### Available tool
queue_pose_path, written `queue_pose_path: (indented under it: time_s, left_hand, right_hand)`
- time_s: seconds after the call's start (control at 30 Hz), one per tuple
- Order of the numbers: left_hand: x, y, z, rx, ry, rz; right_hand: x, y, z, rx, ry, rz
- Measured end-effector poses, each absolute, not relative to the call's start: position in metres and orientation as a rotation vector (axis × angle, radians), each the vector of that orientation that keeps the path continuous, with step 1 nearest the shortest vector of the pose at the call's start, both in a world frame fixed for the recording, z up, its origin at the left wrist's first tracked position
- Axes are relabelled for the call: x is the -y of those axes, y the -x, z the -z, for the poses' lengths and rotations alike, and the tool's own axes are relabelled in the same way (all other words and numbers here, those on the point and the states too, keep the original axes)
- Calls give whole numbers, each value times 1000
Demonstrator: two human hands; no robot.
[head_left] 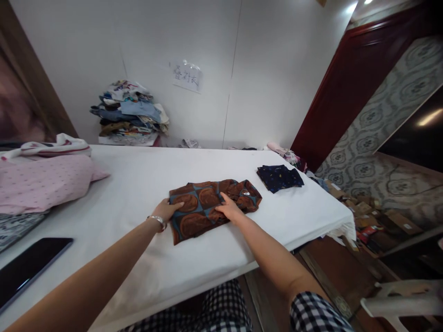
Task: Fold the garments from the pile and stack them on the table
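Observation:
A brown shirt (199, 221) with blue lines and large round shapes lies folded into a long bundle on the white-covered table (138, 272). Its collar, with a small white label, is at the right end. My left hand (165, 211), wearing a bracelet, holds the shirt's left edge; the thumb lies on top and the other fingers are largely hidden under the cloth. On the shirt's upper face near the collar rests my right hand (231, 210), thumb and forefinger spread apart. A dark folded garment (279, 178) with small coloured specks lies farther right.
Pink dotted cloth (48, 180) is heaped at the left, with a dark phone (31, 267) nearer me. A tall pile of clothes (131, 113) stands against the back wall, beside a paper sign (187, 76). Boxes (363, 214) and a white plastic stool (401, 299) are off to the right.

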State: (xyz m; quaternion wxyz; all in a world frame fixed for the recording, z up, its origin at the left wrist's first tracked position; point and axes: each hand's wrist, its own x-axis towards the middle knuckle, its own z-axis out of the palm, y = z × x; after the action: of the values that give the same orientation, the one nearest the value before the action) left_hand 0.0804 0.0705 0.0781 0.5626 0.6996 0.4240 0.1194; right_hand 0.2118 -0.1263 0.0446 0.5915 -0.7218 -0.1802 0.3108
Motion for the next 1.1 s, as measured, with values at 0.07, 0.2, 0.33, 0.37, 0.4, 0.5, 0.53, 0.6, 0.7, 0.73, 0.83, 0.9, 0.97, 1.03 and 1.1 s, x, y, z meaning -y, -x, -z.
queue_pose_path:
  time_s: [0.07,0.2,0.33,0.37,0.4,0.5,0.53,0.6,0.7,0.73,0.83,0.9,0.97,1.03,1.1]
  left_hand:
    - [-69,-75,-77,-981,-1568,-225]
    - [-69,-76,-77,-962,-1510,-190]
    - [-74,-80,-70,-965,-1545,-198]
    - [-75,-81,-68,-970,-1557,-198]
    - [-76,-81,-66,-977,-1571,-195]
    - [-77,-81,-62,-992,-1637,-181]
    - [-77,-80,-62,-993,-1671,-181]
    - [-81,-81,-63,-989,-1767,-206]
    - [-94,-90,-67,-975,-1983,-305]
    - [-99,-96,-69,-963,-2060,-331]
    - [-114,-122,-74,-869,-2258,-321]
    - [-120,-143,-74,-767,-2352,-247]
    - [-123,-162,-73,-679,-2424,-149]
    - [-123,-177,-71,-631,-2480,-52]
    - [-122,-187,-70,-618,-2534,14]
  right_hand:
    - [125,-213,-46,426,1717,-717]
    - [116,-220,-45,474,1843,-635]
    - [113,-229,-35,639,1903,-489]
    - [114,-231,-33,656,1921,-453]
    - [117,-233,-32,659,1949,-424]
    - [125,-234,-32,640,2034,-386]
    - [128,-234,-34,638,2048,-385]
    - [130,-234,-37,640,2053,-402]
    - [129,-234,-41,633,2060,-446]
    - [128,-235,-41,624,2067,-455]
    - [126,-237,-37,582,2047,-466]
    - [125,-237,-31,548,1979,-492]
    - [124,-238,-25,520,1906,-523]
    - [125,-237,-22,500,1848,-559]
    - [126,-235,-21,484,1790,-604]
